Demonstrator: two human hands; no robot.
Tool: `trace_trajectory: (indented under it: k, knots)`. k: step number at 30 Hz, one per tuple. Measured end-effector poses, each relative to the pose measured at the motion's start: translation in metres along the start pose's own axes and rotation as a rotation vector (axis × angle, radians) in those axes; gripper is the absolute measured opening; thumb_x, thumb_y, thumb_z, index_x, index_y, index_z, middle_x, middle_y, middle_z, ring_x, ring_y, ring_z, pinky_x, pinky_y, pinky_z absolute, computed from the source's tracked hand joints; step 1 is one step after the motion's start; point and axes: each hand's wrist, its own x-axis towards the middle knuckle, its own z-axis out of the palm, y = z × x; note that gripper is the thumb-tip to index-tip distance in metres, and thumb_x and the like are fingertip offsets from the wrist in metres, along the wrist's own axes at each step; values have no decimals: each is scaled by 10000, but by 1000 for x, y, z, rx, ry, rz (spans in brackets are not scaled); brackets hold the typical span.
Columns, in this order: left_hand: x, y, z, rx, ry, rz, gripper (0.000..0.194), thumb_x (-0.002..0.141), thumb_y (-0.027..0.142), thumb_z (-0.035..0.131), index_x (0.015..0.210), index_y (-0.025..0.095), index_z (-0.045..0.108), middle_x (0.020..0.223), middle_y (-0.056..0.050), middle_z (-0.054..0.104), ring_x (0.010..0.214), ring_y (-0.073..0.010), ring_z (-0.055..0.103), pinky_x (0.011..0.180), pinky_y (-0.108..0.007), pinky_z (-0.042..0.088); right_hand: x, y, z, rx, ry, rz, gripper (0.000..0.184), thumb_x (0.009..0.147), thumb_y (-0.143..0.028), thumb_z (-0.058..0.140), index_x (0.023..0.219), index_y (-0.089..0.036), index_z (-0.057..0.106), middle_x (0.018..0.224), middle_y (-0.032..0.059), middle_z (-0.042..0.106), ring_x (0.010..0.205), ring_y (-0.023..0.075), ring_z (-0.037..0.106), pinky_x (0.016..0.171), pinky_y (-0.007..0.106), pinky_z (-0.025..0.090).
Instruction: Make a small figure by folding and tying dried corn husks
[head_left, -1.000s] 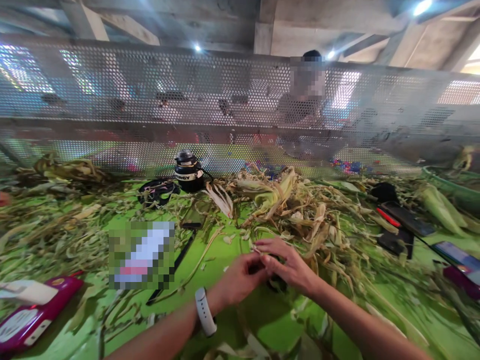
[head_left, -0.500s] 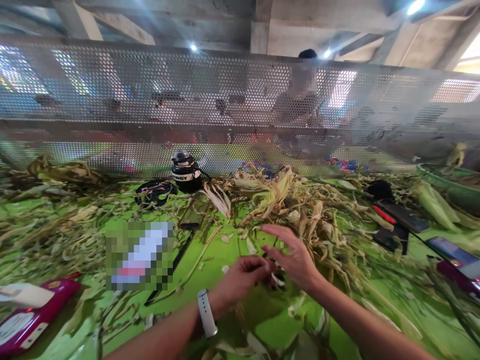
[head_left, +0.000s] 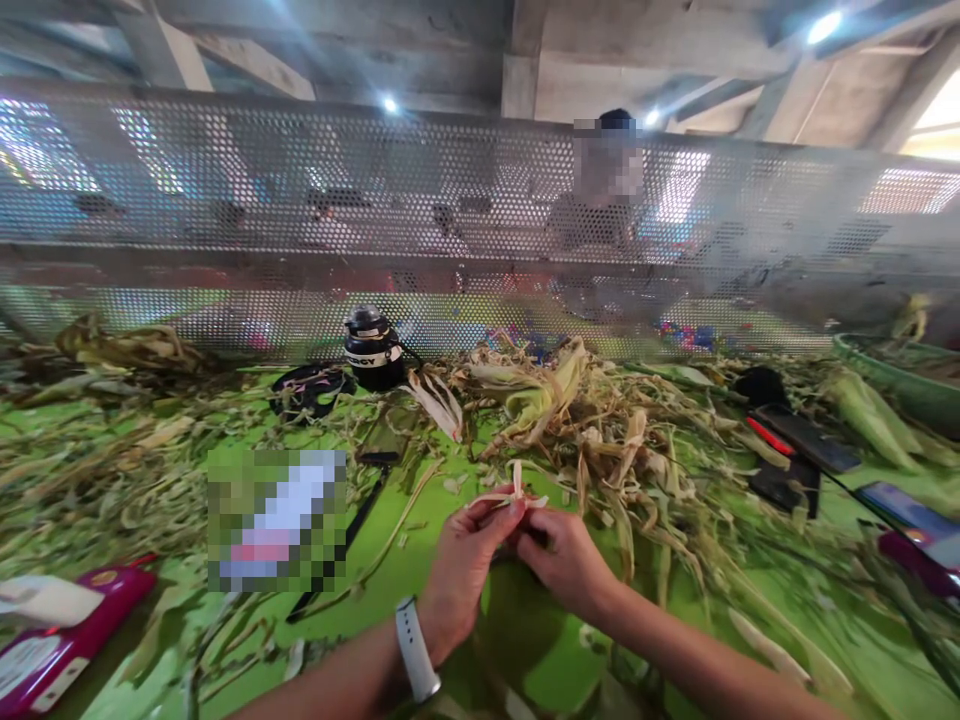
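Observation:
Pale strips of corn husk [head_left: 517,480] cross and stick out between my fingertips, just above the green tabletop. My left hand [head_left: 466,565], with a light watch band on its wrist, is closed and pinches the strips between thumb and fingers. Close against it, my right hand [head_left: 566,560] is also closed, its fingers gripping the same strips from the right. The lower ends of the strips are hidden by my fingers. Beyond both hands lies a heap of dry corn husks [head_left: 622,430].
A black jug [head_left: 375,350] stands before a perforated metal screen [head_left: 465,220], with people behind it. Purple devices lie at the left [head_left: 82,620] and right edges. Dark phone-like items [head_left: 806,440] and a green basket [head_left: 900,375] are on the right. Shredded husk covers much of the table.
My right hand has come down from a spread pose and closed beside my left. The left has turned upward, and pale husk strips now show between the fingertips.

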Motion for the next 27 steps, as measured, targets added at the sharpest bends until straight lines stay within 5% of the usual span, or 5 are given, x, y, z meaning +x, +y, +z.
trace_trajectory:
  k: [5,13,18,22,27]
  knots:
    - [1,9,0,55,32,-10,259,554,252,821,789,175,746,793,-44,749,786,-169,661,772,-264,488,0,-6,-6,160,-109,74,245,824,-265,474,606,-162,513,572,-28,460,555,97,405,527,205,327]
    - [7,19,-3,191,2,25,293,556,265,818,817,162,732,786,-46,740,783,-178,654,766,-272,475,-2,-2,-9,377,-207,140,257,812,-349,551,661,-143,583,597,-16,514,562,98,441,543,215,337]
    - [3,29,-10,356,-220,175,300,698,242,734,982,208,644,812,-21,715,799,-176,651,740,-279,471,2,3,-21,782,-87,254,335,782,-464,566,885,-151,630,739,20,603,638,127,526,580,231,376]
    - [1,29,-15,214,-486,23,171,776,172,634,938,212,596,723,-4,694,695,-154,644,711,-287,462,7,-1,-26,1045,-100,386,413,799,-553,531,874,-160,632,657,4,591,561,114,529,526,219,362]
    - [11,21,-21,-118,-678,-187,29,706,144,568,690,168,573,671,-37,694,634,-157,641,677,-274,445,7,-2,-19,1245,-149,497,263,662,-352,752,769,-147,626,508,-63,514,396,39,404,400,156,262]
